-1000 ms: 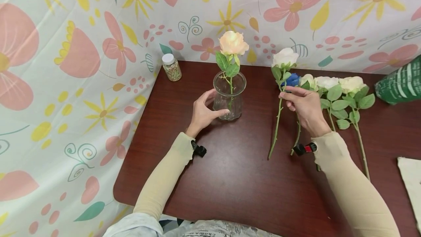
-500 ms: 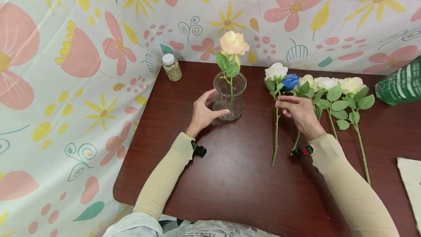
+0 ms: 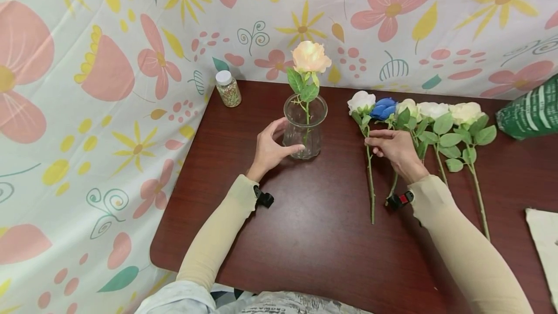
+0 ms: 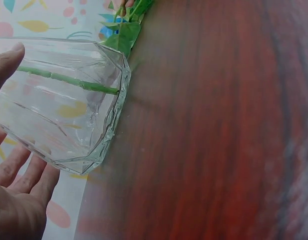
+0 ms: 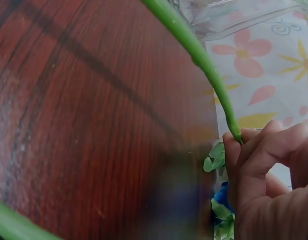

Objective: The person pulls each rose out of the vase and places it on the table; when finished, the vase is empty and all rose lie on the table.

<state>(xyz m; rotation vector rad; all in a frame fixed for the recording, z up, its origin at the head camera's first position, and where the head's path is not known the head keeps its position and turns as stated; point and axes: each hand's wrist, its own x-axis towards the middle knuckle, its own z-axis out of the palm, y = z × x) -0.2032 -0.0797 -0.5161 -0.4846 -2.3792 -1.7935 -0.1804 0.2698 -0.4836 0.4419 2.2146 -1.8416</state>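
My left hand [image 3: 271, 148] holds the clear glass vase [image 3: 314, 147] low on its left side, thumb in front and fingers behind. One peach rose [image 3: 310, 57] stands upright in that vase; its green stem [image 4: 69, 79] shows through the glass in the left wrist view. Between thumb and fingers, my right hand [image 3: 397, 153] pinches a white rose [image 3: 361, 101] by its stem [image 3: 371, 183], just under the leaves. The stem's lower end points toward me. Right beside this bloom is a blue rose [image 3: 383, 109], its stem partly hidden by my right hand.
Several cream and white roses [image 3: 465, 113] lie in a row right of the blue one. A green patterned object [image 3: 529, 108] stands at the far right, above a pale cloth [image 3: 545, 246]. The white-capped jar [image 3: 228, 92] stands at the back left, near the floral curtain [image 3: 131, 81].
The white rose in my right hand has come down and left, beside the blue rose, and its stem end has swung right. My left hand stays at the vase.
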